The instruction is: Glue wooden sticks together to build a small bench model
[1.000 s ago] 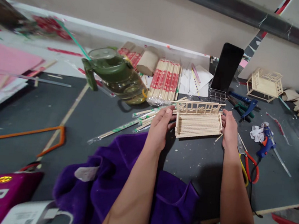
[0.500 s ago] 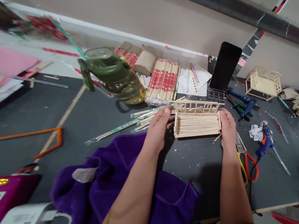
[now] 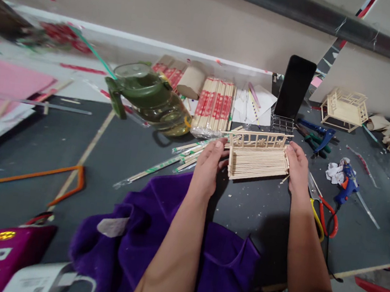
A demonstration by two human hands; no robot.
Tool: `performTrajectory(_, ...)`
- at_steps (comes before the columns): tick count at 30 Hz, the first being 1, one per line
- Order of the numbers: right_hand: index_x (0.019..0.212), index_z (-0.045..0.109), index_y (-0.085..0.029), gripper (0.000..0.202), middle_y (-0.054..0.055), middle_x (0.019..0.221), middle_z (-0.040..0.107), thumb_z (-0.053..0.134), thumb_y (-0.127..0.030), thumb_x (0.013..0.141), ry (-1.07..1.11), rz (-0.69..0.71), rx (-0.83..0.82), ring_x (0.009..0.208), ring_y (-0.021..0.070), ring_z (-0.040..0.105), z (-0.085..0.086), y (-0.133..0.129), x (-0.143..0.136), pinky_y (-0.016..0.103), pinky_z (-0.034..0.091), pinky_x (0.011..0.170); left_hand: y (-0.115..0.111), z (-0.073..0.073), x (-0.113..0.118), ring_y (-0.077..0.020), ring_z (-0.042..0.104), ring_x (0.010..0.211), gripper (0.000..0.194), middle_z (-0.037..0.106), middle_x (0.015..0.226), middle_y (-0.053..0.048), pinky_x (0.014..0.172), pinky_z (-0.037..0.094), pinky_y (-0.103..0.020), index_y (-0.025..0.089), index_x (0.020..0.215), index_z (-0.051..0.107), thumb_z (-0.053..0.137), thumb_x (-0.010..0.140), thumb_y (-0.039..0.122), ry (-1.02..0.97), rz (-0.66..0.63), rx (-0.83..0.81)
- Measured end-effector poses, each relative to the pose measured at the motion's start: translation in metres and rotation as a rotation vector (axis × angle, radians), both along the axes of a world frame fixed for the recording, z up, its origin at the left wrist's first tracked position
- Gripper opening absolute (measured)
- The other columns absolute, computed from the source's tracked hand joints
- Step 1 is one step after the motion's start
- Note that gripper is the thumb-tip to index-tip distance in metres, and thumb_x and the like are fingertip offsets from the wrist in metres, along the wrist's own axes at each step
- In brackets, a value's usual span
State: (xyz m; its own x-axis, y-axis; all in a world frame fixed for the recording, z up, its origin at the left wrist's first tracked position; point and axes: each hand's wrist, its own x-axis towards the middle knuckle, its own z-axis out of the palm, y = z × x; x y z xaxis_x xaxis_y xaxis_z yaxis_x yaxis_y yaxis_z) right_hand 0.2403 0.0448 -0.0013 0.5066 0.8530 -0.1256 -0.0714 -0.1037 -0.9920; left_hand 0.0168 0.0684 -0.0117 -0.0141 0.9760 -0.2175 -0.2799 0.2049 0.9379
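Observation:
A miniature bench [image 3: 258,163] made of thin wooden sticks, with a slatted seat and a railed back, is between my hands just over the dark tabletop. My left hand [image 3: 210,162] grips its left end, thumb on top and fingers partly hidden behind. At the right end, my right hand [image 3: 296,165] has its fingers closed on the small side rail. Paper-wrapped chopsticks [image 3: 183,156] lie beside my left hand. Scissors [image 3: 317,203] with red and yellow handles rest by my right wrist. Below my left forearm spreads a purple cloth [image 3: 158,217].
A green-lidded jug [image 3: 151,98] stands left of chopstick bundles [image 3: 214,103]. Behind the bench, a phone [image 3: 295,87] stands upright near pliers [image 3: 311,143]. A blue glue gun [image 3: 346,186] and another stick-built piece [image 3: 345,110] are at right. A magenta power strip [image 3: 23,243] sits at lower left.
Both hands keep their hold on the bench, which stays nearly in place. The whole view has shifted very slightly.

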Motion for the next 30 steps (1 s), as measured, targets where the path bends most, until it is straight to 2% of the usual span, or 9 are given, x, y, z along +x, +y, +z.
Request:
performTrajectory(7,0.117,0.067,-0.023,0.057,0.005,0.099,0.075,0.074,-0.061,0.076,0.006,0.015,0.006,0.096,0.0237,0.069,-0.0021,0.0013,0.0000,0.041,0.054,0.089,-0.0002,-0.0013,-0.0001,-0.0284,0.072,0.103,0.048,0.074,0.117,-0.013,0.072,0.056,-0.035,0.023,0.113,0.070,0.069,0.085,0.061,-0.016,0.001,-0.001)
performTrajectory(12,0.117,0.066,-0.022,0.058,0.005,0.100,0.075,0.074,-0.061,0.076,0.019,0.003,0.011,0.094,0.0235,0.070,-0.0014,0.0014,-0.0009,0.041,0.054,0.088,-0.0011,0.0024,0.0014,-0.0279,0.072,0.103,0.051,0.075,0.117,-0.012,0.071,0.055,-0.034,0.022,0.113,0.069,0.071,0.082,0.063,-0.009,0.013,-0.018)
performTrajectory(20,0.118,0.066,-0.021,0.060,0.005,0.097,0.075,0.074,-0.063,0.076,0.023,0.008,0.003,0.095,0.0244,0.070,-0.0009,0.0010,-0.0002,0.041,0.054,0.089,-0.0003,-0.0008,-0.0006,-0.0266,0.072,0.104,0.049,0.075,0.121,-0.010,0.071,0.055,-0.033,0.023,0.114,0.069,0.070,0.084,0.062,-0.024,-0.009,-0.004)
performTrajectory(30,0.118,0.067,-0.019,0.061,0.006,0.099,0.075,0.076,-0.061,0.074,0.023,-0.008,0.017,0.095,0.0234,0.069,-0.0031,0.0020,0.0005,0.040,0.053,0.090,-0.0020,0.0024,0.0014,-0.0271,0.072,0.103,0.049,0.075,0.119,-0.010,0.071,0.054,-0.033,0.022,0.113,0.070,0.070,0.084,0.062,-0.029,0.009,-0.011)
